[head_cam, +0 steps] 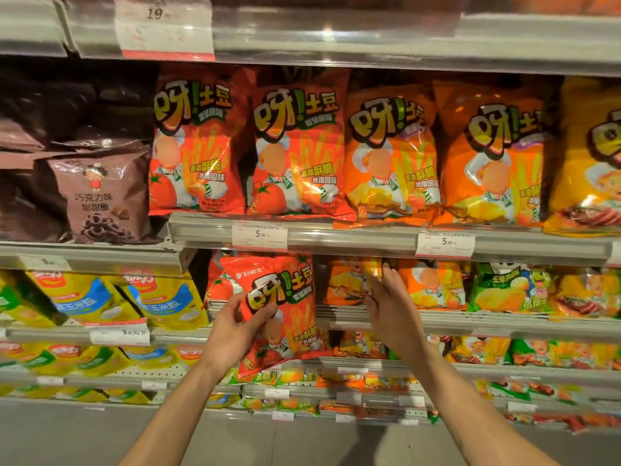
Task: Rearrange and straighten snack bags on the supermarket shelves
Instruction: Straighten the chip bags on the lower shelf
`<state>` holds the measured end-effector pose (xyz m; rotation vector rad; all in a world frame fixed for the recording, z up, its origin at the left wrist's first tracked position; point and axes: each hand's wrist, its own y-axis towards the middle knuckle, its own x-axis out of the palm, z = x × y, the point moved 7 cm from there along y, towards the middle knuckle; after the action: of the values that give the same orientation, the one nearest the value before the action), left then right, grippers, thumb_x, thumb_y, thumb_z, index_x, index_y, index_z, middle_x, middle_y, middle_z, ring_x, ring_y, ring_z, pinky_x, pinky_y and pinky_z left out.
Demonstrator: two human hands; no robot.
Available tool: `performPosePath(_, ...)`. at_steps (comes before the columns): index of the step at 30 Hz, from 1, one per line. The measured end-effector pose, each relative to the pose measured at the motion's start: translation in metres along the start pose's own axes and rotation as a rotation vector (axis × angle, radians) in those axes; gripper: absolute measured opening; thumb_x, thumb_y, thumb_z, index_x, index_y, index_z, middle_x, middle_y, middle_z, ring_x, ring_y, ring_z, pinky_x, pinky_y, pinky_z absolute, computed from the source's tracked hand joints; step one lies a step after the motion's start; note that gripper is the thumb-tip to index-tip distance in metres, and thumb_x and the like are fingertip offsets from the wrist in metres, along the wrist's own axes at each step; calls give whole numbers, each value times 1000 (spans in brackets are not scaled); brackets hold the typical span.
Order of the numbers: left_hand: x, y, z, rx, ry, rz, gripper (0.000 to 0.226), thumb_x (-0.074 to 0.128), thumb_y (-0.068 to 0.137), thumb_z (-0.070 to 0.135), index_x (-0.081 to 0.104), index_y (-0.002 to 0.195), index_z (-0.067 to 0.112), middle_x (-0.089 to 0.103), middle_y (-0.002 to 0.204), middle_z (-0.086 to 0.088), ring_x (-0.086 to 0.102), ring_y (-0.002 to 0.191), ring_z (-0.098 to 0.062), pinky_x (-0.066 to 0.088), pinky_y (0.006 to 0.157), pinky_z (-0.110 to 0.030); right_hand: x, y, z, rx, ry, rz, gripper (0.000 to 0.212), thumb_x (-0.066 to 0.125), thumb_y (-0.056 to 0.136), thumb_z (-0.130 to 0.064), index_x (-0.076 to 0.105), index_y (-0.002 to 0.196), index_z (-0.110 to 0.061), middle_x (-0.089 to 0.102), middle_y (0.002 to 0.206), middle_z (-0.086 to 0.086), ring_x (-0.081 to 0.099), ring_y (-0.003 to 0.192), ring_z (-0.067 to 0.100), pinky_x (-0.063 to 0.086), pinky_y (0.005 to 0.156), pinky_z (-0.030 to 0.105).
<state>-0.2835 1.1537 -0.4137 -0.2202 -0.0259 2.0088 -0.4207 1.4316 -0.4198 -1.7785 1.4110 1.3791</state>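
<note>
Red tomato-flavour potato-stick bag (279, 314) is tilting in your left hand (235, 326)'s pinching grip; your released right hand (389, 304), nudging the orange bag (349, 284), risks toppling it.

We see glossy plastic film on the red snack bag (282, 314), crinkled and catching the light. The orange bags (389, 156) on the shelf above it shine the same way, and so does the brown chocolate bag (100, 193), with bright glare on its creased upper part. The shelf edge (363, 238) is a clear, shiny plastic strip holding matt paper price tags (259, 235).
</note>
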Motion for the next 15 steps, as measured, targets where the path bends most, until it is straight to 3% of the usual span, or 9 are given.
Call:
performPosePath(3, 1, 0, -2, -10, -3, -2, 35, 81, 84, 32, 67, 113, 17, 76, 82, 1, 69, 60, -5, 46, 47, -14, 7, -4, -27, -161, -119, 34, 54, 48, 106, -33, 40, 155, -12, 23, 167, 15, 18, 156, 34, 17, 127, 47)
performPosePath(5, 2, 1, -4, -18, -13, -14, 36, 81, 84, 30, 66, 114, 16, 77, 82, 0, 70, 60, -6, 47, 48, -15, 24, -8, -33, -188, -200, -74, 59, 33, 109, -44, 22, 162, -22, 3, 171, 4, 0, 158, 28, 3, 129, 43)
performPosePath(7, 2, 2, -4, -20, -28, -25, 37, 81, 84, 29, 66, 115, 14, 78, 83, 0, 71, 63, -7, 49, 50, -16, 29, -11, -26, -164, -218, -114, 60, 28, 109, -47, 13, 163, -25, -5, 170, -1, -8, 158, 25, -3, 128, 40)
performPosePath(9, 2, 3, -4, -15, -34, -42, 38, 80, 85, 29, 65, 116, 14, 78, 85, 0, 72, 64, -8, 49, 50, -16, 22, -13, -22, -172, -200, -84, 60, 33, 109, -44, 19, 162, -21, 1, 170, 3, -5, 158, 26, 0, 128, 40)
performPosePath(12, 1, 3, -6, -9, -25, -44, 37, 80, 85, 31, 66, 116, 16, 78, 88, 0, 73, 68, -8, 51, 54, -16, 0, -16, -34, -247, -192, 91, 52, 54, 103, -33, 50, 149, -8, 36, 161, 13, 18, 152, 25, 16, 124, 40)
performPosePath(13, 1, 4, -7, -11, -27, -40, 37, 80, 85, 31, 66, 115, 16, 78, 87, 1, 73, 69, -7, 51, 55, -16, -4, -15, -36, -232, -145, 109, 50, 57, 102, -31, 54, 146, -7, 41, 159, 12, 23, 152, 24, 16, 123, 37)
performPosePath(15, 1, 3, -9, -17, -39, -31, 37, 80, 84, 31, 67, 114, 14, 78, 85, 3, 73, 70, -6, 51, 56, -15, -2, -15, -37, -121, 34, 25, 48, 55, 104, -33, 53, 146, -12, 42, 159, 6, 31, 152, 25, 15, 123, 31)
